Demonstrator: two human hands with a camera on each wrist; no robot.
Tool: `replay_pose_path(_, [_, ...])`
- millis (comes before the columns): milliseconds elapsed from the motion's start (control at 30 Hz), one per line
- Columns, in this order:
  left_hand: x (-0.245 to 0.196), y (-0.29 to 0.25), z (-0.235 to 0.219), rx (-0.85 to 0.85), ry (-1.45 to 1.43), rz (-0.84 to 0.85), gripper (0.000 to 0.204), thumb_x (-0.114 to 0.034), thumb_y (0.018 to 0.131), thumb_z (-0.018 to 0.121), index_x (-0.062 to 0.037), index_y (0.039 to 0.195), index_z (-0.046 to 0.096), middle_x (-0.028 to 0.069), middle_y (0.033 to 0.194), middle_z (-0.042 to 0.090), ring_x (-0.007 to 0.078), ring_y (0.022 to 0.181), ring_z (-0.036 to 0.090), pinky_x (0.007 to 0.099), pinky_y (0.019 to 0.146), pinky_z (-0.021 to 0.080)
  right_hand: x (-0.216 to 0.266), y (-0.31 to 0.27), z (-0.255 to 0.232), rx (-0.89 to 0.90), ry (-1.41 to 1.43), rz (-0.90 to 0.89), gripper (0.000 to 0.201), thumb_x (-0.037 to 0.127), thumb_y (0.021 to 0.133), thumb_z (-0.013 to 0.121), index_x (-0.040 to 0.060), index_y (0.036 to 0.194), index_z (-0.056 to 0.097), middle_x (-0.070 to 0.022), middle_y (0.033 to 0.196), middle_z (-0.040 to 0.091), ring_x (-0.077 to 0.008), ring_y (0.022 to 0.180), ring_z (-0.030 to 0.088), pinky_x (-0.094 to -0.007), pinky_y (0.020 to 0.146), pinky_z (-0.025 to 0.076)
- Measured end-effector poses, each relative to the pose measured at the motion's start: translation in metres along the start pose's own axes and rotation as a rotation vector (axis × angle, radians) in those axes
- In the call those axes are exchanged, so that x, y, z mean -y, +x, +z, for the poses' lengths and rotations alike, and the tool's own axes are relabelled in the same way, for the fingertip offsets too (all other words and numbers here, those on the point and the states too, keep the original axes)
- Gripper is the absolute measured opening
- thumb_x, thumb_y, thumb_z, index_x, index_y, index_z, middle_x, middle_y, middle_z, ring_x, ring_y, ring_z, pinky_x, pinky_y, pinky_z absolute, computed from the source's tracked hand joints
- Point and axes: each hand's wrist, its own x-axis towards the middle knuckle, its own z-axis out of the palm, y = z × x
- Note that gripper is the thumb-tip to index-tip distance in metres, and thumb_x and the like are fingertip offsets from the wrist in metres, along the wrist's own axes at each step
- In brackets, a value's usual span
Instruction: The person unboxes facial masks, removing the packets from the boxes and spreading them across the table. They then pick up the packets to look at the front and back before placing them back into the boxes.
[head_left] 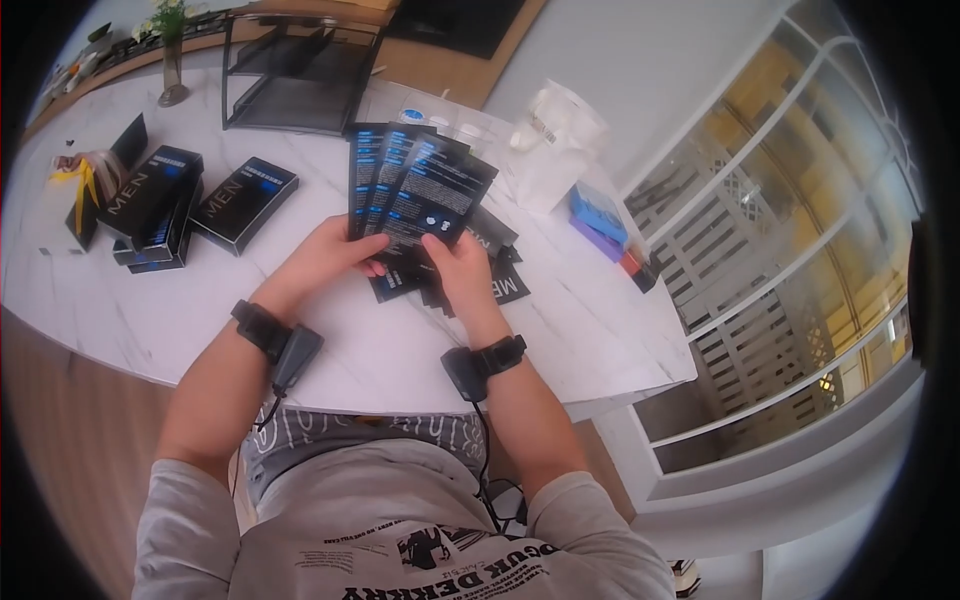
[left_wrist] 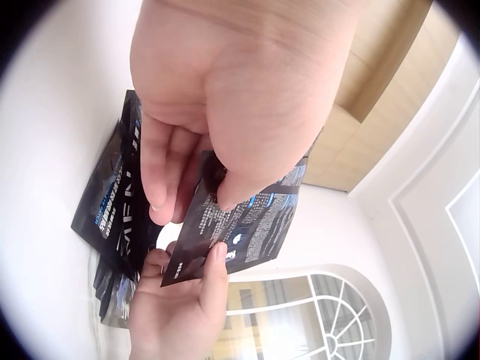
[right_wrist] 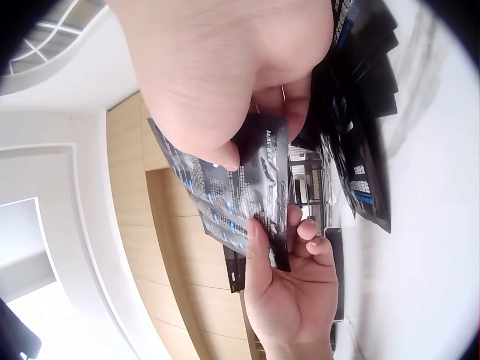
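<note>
Black, glossy, flat rectangular sachets [head_left: 435, 195], at least three of them overlapping in a fan, are held up between a person's two bare hands above a white, grey-veined table [head_left: 110, 310]. The left hand [head_left: 335, 248] pinches the fan at its lower left, thumb across the front; the right hand [head_left: 463, 268] grips the lower right edge the same way, its thumb pressed near two small white pictograms. Each sachet turns a closely printed face upward, with blue headings over lines of fine pale text, and light glints off the smooth band at the top of the foremost one. Beneath and just beyond the right hand, a loose pile of matching black sachets [head_left: 511, 285] lies on the table, large pale "MEN" lettering partly showing. To the left, a stack of black cartons [head_left: 155, 195] lettered "MEN" sits near a single black carton [head_left: 245, 205] with a bright blue patch. Behind stands a dark mesh desk rack [head_left: 295, 75].
</note>
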Motion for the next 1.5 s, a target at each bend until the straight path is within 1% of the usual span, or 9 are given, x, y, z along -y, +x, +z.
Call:
replay_pose_path(667, [-0.008,-0.004,0.008,0.032,-0.161,0.007,0.024,-0.011,0.098,0.058,0.0064,0.114,0.061,0.0142,0.101,0.07,0.0207,0.082,0.071,0.0285,0.075,0.059,-0.004,0.0,0.0,0.002,0.042,0.01,0.023,0.012,0.097,0.062,-0.0007,0.117,0.06,-0.0056,0.108,0.066,-0.0092,0.095,0.062,-0.0238,0.084,0.051])
replay_pose_path(767, [-0.012,-0.001,0.007,-0.097,-0.147,0.032,0.024,-0.011,0.098,0.057,0.0067,0.114,0.061,0.0147,0.099,0.07,0.0204,0.08,0.071,0.0289,0.071,0.059,-0.005,0.005,-0.002,-0.234,-0.145,-0.086,0.029,0.013,0.097,0.062,0.0002,0.122,0.056,-0.0064,0.104,0.065,-0.0097,0.091,0.062,-0.0235,0.084,0.05])
replay_pose_path(900, [-0.002,0.003,0.002,-0.182,0.267,0.038,0.028,-0.007,0.096,0.057,0.0058,0.121,0.057,0.0167,0.099,0.068,0.0248,0.082,0.069,0.0315,0.073,0.056,0.001,0.003,0.004,-0.058,-0.233,-0.07,0.045,0.013,0.095,0.064,-0.0001,0.134,0.045,-0.0117,0.113,0.062,-0.0163,0.102,0.061,-0.0286,0.088,0.051])
replay_pose_path(1000, [0.008,0.007,0.013,-0.269,0.832,0.79,0.053,-0.007,0.088,0.064,0.0019,0.137,0.047,0.0223,0.115,0.058,0.032,0.092,0.065,0.0352,0.08,0.054,-0.006,-0.006,0.024,0.223,-0.068,-0.173,0.07,0.013,0.089,0.072,-0.0005,0.146,0.035,-0.0165,0.138,0.049,-0.025,0.128,0.049,-0.0351,0.104,0.044])
replay_pose_path(1100, [-0.016,-0.019,0.028,-0.06,0.825,0.465,0.076,-0.007,0.08,0.069,-0.0049,0.148,0.035,0.0223,0.126,0.046,0.037,0.102,0.059,0.038,0.087,0.052,0.001,-0.012,0.035,0.216,-0.004,-0.14,0.057,0.014,0.093,0.067,-0.0023,0.142,0.041,-0.0115,0.135,0.052,-0.0212,0.122,0.052,-0.033,0.1,0.045])
replay_pose_path(1233, [-0.02,-0.017,0.027,0.025,0.827,0.461,0.079,-0.015,0.083,0.073,-0.007,0.15,0.033,0.0153,0.121,0.047,0.0267,0.1,0.057,0.0325,0.079,0.051,0.004,-0.01,0.02,-0.027,0.027,0.012,0.033,0.015,0.099,0.058,-0.0027,0.128,0.056,-0.007,0.118,0.062,-0.0135,0.105,0.058,-0.0287,0.092,0.048])
replay_pose_path(1367, [-0.01,-0.004,0.022,-0.568,0.68,0.563,0.061,-0.022,0.087,0.074,-0.0009,0.138,0.048,0.0151,0.123,0.047,0.0219,0.104,0.055,0.0316,0.079,0.05,0.01,-0.006,0.008,-0.013,0.491,0.119,0.03,0.01,0.097,0.059,-0.001,0.125,0.057,-0.0054,0.116,0.064,-0.0141,0.104,0.061,-0.0305,0.091,0.051])
replay_pose_path(1400, [-0.002,0.003,0.018,-0.542,0.434,0.401,0.046,-0.023,0.094,0.067,0.0017,0.131,0.053,0.016,0.124,0.054,0.0229,0.106,0.06,0.0316,0.08,0.054,0.015,-0.007,0.007,-0.003,0.587,0.139,0.03,0.009,0.097,0.06,-0.0009,0.125,0.057,-0.0052,0.116,0.064,-0.0144,0.105,0.062,-0.0309,0.091,0.051])
replay_pose_path(1500, [-0.01,0.001,-0.001,0.068,-0.202,-0.124,0.038,-0.023,0.1,0.058,0.0027,0.128,0.053,0.0164,0.117,0.063,0.0254,0.101,0.067,0.0328,0.081,0.059,0.011,-0.006,0.002,0.088,0.577,0.107,0.031,0.005,0.095,0.062,-0.0014,0.125,0.056,-0.0058,0.118,0.064,-0.0156,0.105,0.063,-0.032,0.092,0.052])
